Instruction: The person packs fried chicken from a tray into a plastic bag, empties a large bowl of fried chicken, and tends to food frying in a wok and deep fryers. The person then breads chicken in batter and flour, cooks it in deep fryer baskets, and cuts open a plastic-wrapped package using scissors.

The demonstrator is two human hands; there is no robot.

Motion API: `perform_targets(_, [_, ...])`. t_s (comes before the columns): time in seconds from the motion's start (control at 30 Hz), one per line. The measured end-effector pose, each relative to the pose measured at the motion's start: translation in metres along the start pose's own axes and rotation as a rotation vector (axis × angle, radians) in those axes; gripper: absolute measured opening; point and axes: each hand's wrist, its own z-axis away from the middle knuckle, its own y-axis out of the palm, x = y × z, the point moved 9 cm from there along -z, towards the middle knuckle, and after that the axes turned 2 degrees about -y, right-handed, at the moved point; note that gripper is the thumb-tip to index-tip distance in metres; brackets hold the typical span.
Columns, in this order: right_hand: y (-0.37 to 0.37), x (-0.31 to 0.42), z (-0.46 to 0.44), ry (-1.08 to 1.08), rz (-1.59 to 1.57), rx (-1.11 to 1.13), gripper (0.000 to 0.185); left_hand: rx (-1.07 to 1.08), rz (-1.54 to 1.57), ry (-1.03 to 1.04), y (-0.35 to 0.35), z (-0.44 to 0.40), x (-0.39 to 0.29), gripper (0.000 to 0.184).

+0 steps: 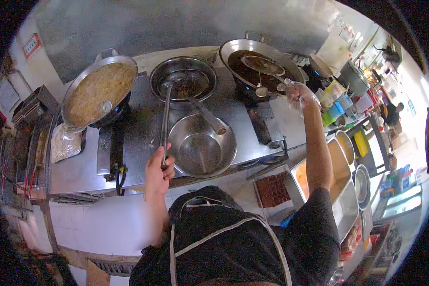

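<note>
Steel tabletop (143, 105), grey wall (128, 28) behind. Left hand (159, 164) wrapped round ladle (167, 114), bowl in back-edge basin (209, 70); gloved right hand (299, 95) gripping strainer (262, 65) over wok (283, 53), back edge, right.

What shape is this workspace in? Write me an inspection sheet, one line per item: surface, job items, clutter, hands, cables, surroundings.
Surface: shiny metal counter, crowded with cookware.
Job items: left wok holds pale, frothy contents; right wok holds dark liquid, mesh skimmer over it; ladle has its head in the round pan.
Clutter: metal bowl in front of the pan; plastic bag by the left wok; blue container among others at right.
Left hand: fingers closed around the ladle's handle.
Right hand: clear glove, beside the right wok; grip unclear.
Cables: black hose or cable at the counter's front edge.
Surroundings: grey wall; red-edged sign; person far right.
</note>
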Motion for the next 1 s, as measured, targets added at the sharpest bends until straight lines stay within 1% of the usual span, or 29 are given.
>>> perform_targets(0.03, [-0.009,-0.001,-0.004,-0.003,0.003,0.002,0.015,0.003,0.002,0.004,0.001,-0.001,-0.001,0.034])
perform_targets(0.07, [-0.031,-0.001,-0.013,-0.041,0.070,-0.062,0.012,0.014,0.009,0.007,0.002,-0.003,-0.001,0.034])
perform_targets(0.1, [-0.038,-0.001,-0.016,-0.075,0.136,-0.124,0.010,0.019,0.015,0.010,0.001,-0.003,-0.001,0.034])
perform_targets(0.13, [-0.039,-0.005,-0.017,-0.068,0.142,-0.110,0.010,0.009,0.023,0.020,-0.001,-0.004,-0.002,0.034])
perform_targets(0.2, [-0.024,0.000,0.001,-0.186,0.355,-0.244,0.013,-0.032,-0.023,0.001,-0.005,-0.010,-0.002,0.032])
perform_targets(0.27, [-0.006,0.016,0.016,-0.394,0.627,-0.230,0.013,-0.011,-0.055,-0.022,-0.006,-0.025,-0.005,0.030])
perform_targets(0.3, [-0.001,0.015,0.014,-0.358,0.535,-0.187,0.013,0.033,-0.017,-0.032,-0.010,-0.042,-0.003,0.028])
perform_targets(0.33, [-0.004,0.028,0.009,-0.428,0.924,-0.302,0.013,0.071,0.024,-0.032,-0.017,-0.054,-0.004,0.027])
perform_targets(0.37, [0.046,0.026,0.041,-0.374,0.726,-0.337,0.017,0.052,0.005,-0.056,-0.019,-0.056,-0.005,0.026])
perform_targets(0.4, [0.064,0.018,0.041,-0.336,0.619,-0.266,0.021,0.029,-0.015,-0.077,-0.019,-0.055,-0.004,0.025])
perform_targets(0.47, [0.090,-0.021,0.029,-0.123,0.264,-0.059,0.033,0.040,0.006,-0.022,-0.010,-0.032,-0.014,0.025])
perform_targets(0.5, [0.104,-0.042,0.023,-0.047,0.270,0.035,0.040,0.046,0.030,-0.061,-0.008,-0.020,-0.016,0.026])
perform_targets(0.53, [0.115,-0.048,0.010,-0.394,1.179,0.119,0.042,0.051,0.048,-0.052,-0.012,-0.010,-0.015,0.026])
perform_targets(0.57, [0.139,-0.069,0.015,-0.683,1.672,0.210,0.042,0.047,0.042,-0.053,-0.013,0.001,-0.014,0.026])
perform_targets(0.6, [0.161,-0.091,0.026,-1.084,2.120,0.158,0.042,0.038,0.043,-0.055,-0.012,0.012,-0.014,0.027])
perform_targets(0.67, [0.182,-0.121,0.013,-1.027,1.564,0.115,0.033,0.046,0.065,-0.054,-0.014,0.026,-0.006,0.029])
perform_targets(0.73, [0.154,-0.158,-0.051,-0.779,1.298,0.138,0.024,0.032,0.044,-0.040,-0.013,0.041,-0.005,0.030])
perform_targets(0.77, [0.150,-0.168,-0.068,-0.880,1.615,0.184,0.024,0.014,0.032,-0.023,-0.013,0.048,-0.004,0.030])
perform_targets(0.8, [0.162,-0.163,-0.066,-0.882,1.608,0.166,0.024,0.040,0.034,-0.002,-0.014,0.051,-0.001,0.030])
perform_targets(0.83, [0.160,-0.167,-0.074,-0.633,1.605,0.141,0.027,0.051,0.021,-0.005,-0.013,0.049,-0.003,0.030])
perform_targets(0.87, [0.153,-0.173,-0.080,-0.383,1.584,0.116,0.035,0.041,0.026,-0.007,-0.013,0.048,-0.003,0.029])
perform_targets(0.93, [0.125,-0.194,-0.116,-0.529,1.634,0.135,0.037,0.046,0.021,-0.041,-0.014,0.037,0.002,0.029])
perform_targets(0.97, [0.088,-0.233,-0.156,-0.339,1.227,0.181,0.037,0.012,0.028,-0.014,-0.021,0.013,0.001,0.029])
perform_targets(1.0, [0.096,-0.236,-0.129,-0.219,0.927,0.229,0.037,-0.010,0.033,0.005,-0.025,-0.015,0.007,0.029])
